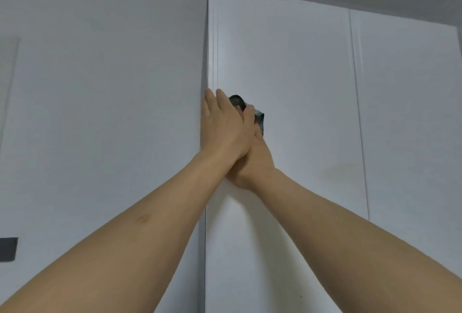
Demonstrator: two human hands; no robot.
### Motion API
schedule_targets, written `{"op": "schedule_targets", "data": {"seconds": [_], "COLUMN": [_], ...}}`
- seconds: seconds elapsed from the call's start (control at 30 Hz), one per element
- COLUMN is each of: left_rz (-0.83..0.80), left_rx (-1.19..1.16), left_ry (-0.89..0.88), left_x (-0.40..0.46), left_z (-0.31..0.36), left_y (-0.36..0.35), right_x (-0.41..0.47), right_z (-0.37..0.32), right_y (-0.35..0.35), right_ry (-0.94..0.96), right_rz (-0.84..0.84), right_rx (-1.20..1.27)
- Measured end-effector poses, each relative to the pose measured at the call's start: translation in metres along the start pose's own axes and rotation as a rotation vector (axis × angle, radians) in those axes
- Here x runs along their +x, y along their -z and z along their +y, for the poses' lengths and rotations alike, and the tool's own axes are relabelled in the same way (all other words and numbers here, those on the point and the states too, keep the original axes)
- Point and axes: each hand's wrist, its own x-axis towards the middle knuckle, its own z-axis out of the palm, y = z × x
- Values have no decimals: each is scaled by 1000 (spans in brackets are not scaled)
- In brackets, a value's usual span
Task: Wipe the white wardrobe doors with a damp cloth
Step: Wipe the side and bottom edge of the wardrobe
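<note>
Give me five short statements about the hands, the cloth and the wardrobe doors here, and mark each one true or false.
1. Both hands are raised against the same door. True: the left hand lies over the right hand on the wardrobe door.
2. The cloth is plain white. False: the cloth is dark and patterned.
3. The cloth is pressed near the door's left edge. True.
4. The right hand hangs at the person's side. False: it is up on the door, under the left hand.
5. A faint yellowish mark shows on the door to the right of the hands. True.
</note>
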Motion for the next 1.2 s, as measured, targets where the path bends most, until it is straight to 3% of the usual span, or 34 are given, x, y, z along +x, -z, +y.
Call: {"op": "schedule_targets", "data": {"seconds": [0.23, 0.47, 0.63, 0.8, 0.9, 1.2], "left_rz": [47, 92, 125, 127, 121, 130], "left_rx": [87, 37, 30, -23, -41, -27], "left_ry": [-25, 80, 108, 104, 108, 114], "left_x": [-20, -30, -29, -29, -28, -28], "left_z": [-9, -19, -15, -20, -20, -17], "left_y": [-16, -27, -35, -35, -34, -35], "right_x": [-28, -63, -105, -122, -119, -70], "right_z": [60, 165, 230, 185, 134, 6], "right_y": [11, 28, 29, -2, -14, -18], "right_ry": [35, -145, -377, -630, -660, -105], "right_rz": [-28, -45, -3, 99, 104, 55], "right_rx": [-47, -41, 110, 175, 164, 124]}}
